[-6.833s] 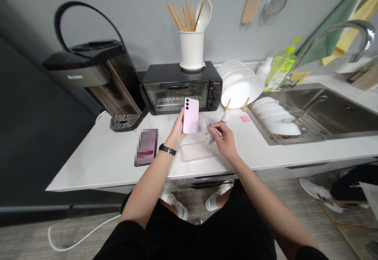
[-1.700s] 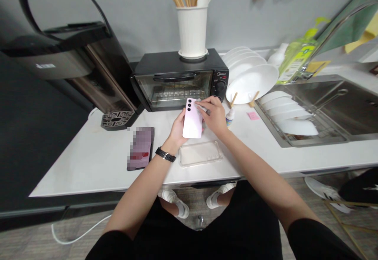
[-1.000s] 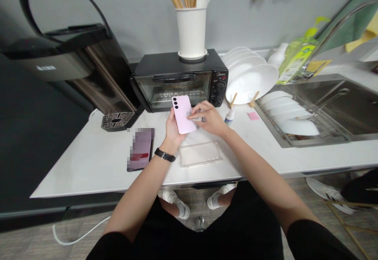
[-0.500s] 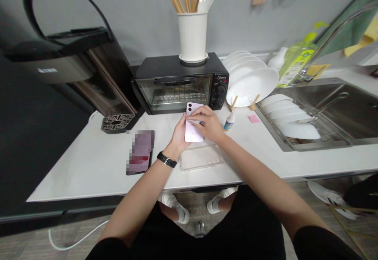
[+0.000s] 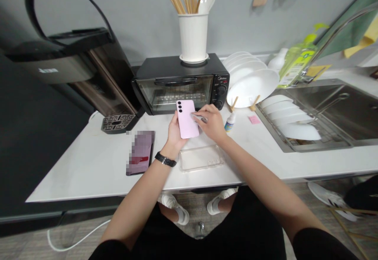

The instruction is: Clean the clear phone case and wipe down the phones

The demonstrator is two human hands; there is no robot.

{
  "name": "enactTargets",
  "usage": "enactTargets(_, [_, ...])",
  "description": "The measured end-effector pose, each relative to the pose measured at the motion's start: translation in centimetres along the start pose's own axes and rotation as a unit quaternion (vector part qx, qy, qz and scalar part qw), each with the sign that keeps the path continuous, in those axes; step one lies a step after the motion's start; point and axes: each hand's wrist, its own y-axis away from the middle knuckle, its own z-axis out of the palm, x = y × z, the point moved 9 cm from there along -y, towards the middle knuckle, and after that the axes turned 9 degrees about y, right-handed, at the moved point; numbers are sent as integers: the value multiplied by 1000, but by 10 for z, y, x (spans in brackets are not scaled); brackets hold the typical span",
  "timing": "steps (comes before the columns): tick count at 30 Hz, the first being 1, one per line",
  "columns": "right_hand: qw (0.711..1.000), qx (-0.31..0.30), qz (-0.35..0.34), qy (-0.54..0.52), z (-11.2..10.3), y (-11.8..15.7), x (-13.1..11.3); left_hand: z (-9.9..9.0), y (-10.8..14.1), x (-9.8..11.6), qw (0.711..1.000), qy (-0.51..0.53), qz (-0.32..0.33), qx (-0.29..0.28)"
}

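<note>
Pink phone [image 5: 187, 122]: held up off the table [image 5: 79, 169], back face toward the wearer, three dark lenses down its upper left corner. It sits in the left hand [image 5: 175, 132], which is wrapped around its left edge and underside, gripping it; palm below, thumb along the side. Long axis tilted slightly, top end away from the body.

Right hand [image 5: 213, 124] on the phone's right side, fingers bent and tips drawn toward the thumb, at the right half of the phone's back, about midway along. A small greyish bit shows by the fingers; too small to name, and cannot tell whether it is pinched.

Black wristband [image 5: 165, 159] on the left wrist. Clear case [image 5: 196, 159] flat on the table, nearer the body than the phone and below both hands. Darker device [image 5: 141, 151], face pixelated, flat well to the left. Small white-capped bottle [image 5: 229, 123] upright just beyond the right hand's outer side; pink note [image 5: 254, 119] farther right. Toaster oven [image 5: 177, 67] behind the phone.
</note>
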Motion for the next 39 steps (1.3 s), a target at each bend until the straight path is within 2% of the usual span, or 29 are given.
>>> enactTargets(5, [993, 98, 56, 14, -20, 3, 10, 3, 11, -34, 990, -59, -128, -2])
enactTargets(8, [992, 115, 40, -12, -25, 3, 4, 0, 12, -44, 985, -63, -159, 3])
enactTargets(10, [995, 93, -1, -39, -20, 2, -6, -4, 9, -41, 989, -50, -139, 19])
enactTargets(12, [995, 43, -56, -67, -8, 3, -20, -7, 5, -33, 993, -32, -105, 34])
enactTargets(15, [983, -48, -137, -111, 12, 10, -44, -4, 1, -14, 999, 3, -32, 28])
enactTargets(17, [972, -87, -171, -134, 19, 14, -55, -1, 2, 2, 999, 20, 27, 18])
enactTargets(20, [975, -105, -160, -114, 21, 13, -55, 0, 4, 22, 996, 24, 88, 13])
enactTargets(22, [985, -91, -127, -76, 17, 9, -44, 2, 4, 26, 995, 18, 95, 5])
enactTargets(26, [998, -17, -54, -6, 1, 1, -18, 8, 6, 9, 1000, 6, 30, -6])
enactTargets(30, [996, 74, 34, 34, -19, 0, 3, 10, 12, -24, 996, -13, -83, -4])
enactTargets(33, [990, 120, 65, 31, -30, 1, 8, 3, 15, -46, 986, -38, -165, -5])
enactTargets(36, [994, 99, 36, 1, -25, 0, 0, -5, 10, -53, 983, -30, -179, -10])
enactTargets(39, [998, 11, -40, -48, -5, 1, -20, -9, 3, -42, 992, -9, -125, -1])
